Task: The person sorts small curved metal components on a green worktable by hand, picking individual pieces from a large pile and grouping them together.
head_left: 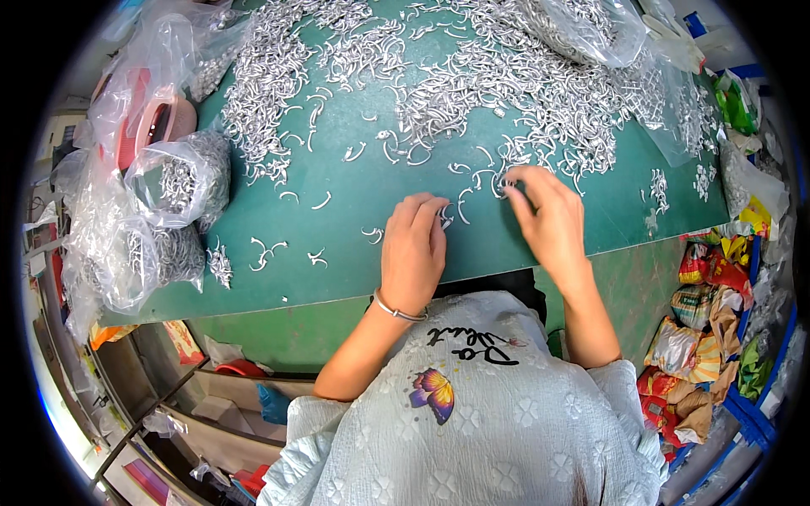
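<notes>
Small curved silver pieces, like little metal arcs, lie heaped over the far part of a green table. Near the front edge, my left hand, with a bracelet at the wrist, is closed with bent fingers. A silver piece shows at its fingertips, partly hidden by them. To the right, my right hand pinches a small silver piece between thumb and fingers, beside the near fringe of the heap. One loose arc lies between the hands.
Clear plastic bags of silver pieces stand at the table's left edge, next to a pink basket. Another clear bag lies at the far right. Blue shelving with colourful packages is on the right; wooden compartments are at lower left.
</notes>
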Available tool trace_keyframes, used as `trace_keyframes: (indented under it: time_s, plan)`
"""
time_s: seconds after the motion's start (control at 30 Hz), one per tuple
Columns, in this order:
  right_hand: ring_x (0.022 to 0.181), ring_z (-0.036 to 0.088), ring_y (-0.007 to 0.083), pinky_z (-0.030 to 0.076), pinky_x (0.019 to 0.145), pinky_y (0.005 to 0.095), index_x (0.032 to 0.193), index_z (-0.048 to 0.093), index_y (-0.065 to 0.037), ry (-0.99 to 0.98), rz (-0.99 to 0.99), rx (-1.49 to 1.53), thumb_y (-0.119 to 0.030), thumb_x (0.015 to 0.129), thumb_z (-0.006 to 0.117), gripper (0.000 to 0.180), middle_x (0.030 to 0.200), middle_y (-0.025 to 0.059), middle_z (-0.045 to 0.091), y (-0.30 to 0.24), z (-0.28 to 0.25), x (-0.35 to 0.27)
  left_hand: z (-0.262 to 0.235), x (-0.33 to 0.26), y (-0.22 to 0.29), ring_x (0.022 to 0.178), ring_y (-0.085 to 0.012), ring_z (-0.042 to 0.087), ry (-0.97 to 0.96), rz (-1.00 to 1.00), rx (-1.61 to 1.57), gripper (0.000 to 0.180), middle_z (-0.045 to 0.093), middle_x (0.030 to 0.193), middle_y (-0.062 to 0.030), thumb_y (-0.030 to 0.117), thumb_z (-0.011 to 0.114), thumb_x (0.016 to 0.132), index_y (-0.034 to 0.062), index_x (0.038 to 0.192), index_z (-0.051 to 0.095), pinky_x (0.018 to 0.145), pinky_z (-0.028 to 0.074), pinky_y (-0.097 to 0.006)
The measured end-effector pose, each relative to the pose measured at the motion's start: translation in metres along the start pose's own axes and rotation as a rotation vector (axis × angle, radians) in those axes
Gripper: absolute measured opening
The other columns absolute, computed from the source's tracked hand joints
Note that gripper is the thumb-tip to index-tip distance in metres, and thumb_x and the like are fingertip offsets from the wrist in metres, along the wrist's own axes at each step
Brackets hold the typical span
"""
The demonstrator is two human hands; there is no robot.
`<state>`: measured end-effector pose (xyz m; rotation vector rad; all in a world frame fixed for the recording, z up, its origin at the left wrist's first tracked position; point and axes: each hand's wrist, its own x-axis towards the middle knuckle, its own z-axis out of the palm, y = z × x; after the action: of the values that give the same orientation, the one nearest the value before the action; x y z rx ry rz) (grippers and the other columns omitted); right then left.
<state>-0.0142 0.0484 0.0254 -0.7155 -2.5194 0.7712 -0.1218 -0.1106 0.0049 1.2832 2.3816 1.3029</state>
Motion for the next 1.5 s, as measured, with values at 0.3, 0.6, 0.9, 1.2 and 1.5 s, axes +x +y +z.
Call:
trace_keyframes:
  time_s: [0.3, 0.6, 0.9, 1.2, 1.5]
  plan:
    - [0.064, 0.058, 0.0165, 0.045, 0.053, 0.0303, 0.096, 0.067, -0.005, -0.120, 0.047, 0.215, -0.007, 0.085, 0.066, 0.010, 0.077, 0.0075, 0.059, 0.004, 0.002, -0.001, 0.007, 0.000, 0.003, 0.094, -0.0346, 0.058, -0.050, -0.003, 0.048, 0.026, 0.058, 0.104, -0.0169, -0.004, 0.066, 0.081, -0.0010, 0.106, 0.063, 0.083, 0.048, -0.039]
    - [0.089, 0.059, 0.0335, 0.049, 0.077, 0.0405, 0.097, 0.062, -0.001, 0.283, 0.395, -0.442, -0.003, 0.087, 0.061, 0.010, 0.105, 0.0132, 0.057, 0.155, -0.109, -0.034, 0.013, 0.002, 0.001, 0.095, -0.0354, 0.057, -0.055, 0.042, 0.029, 0.026, 0.058, 0.105, -0.0173, -0.004, 0.062, 0.083, -0.0003, 0.109, 0.060, 0.082, 0.047, -0.041]
    - [0.119, 0.049, 0.0325, 0.036, 0.098, 0.0492, 0.111, 0.063, -0.007, 0.052, -0.030, -0.128, -0.017, 0.078, 0.075, 0.037, 0.125, 0.0124, 0.054, 0.053, -0.037, -0.008, 0.014, 0.003, 0.008, 0.093, -0.0301, 0.059, -0.092, 0.060, 0.016, 0.036, 0.059, 0.109, -0.0147, -0.004, 0.069, 0.080, 0.0031, 0.115, 0.062, 0.076, 0.050, -0.036]
    - [0.099, 0.056, 0.0318, 0.046, 0.086, 0.0393, 0.109, 0.061, -0.003, 0.031, -0.208, -0.001, 0.000, 0.077, 0.070, 0.034, 0.109, 0.0111, 0.060, 0.041, 0.001, -0.002, 0.018, 0.004, 0.000, 0.092, -0.0245, 0.062, -0.074, -0.052, -0.186, 0.040, 0.061, 0.108, -0.0146, -0.012, 0.066, 0.078, 0.0011, 0.116, 0.062, 0.070, 0.051, -0.029]
    - [0.106, 0.049, 0.0279, 0.036, 0.087, 0.0412, 0.109, 0.063, -0.008, 0.123, -0.080, -0.196, 0.002, 0.078, 0.065, 0.033, 0.114, 0.0078, 0.055, 0.009, -0.015, -0.004, 0.000, 0.001, 0.010, 0.097, -0.0269, 0.060, 0.006, -0.107, -0.073, 0.040, 0.059, 0.110, -0.0130, -0.008, 0.068, 0.078, 0.0019, 0.115, 0.062, 0.077, 0.050, -0.032]
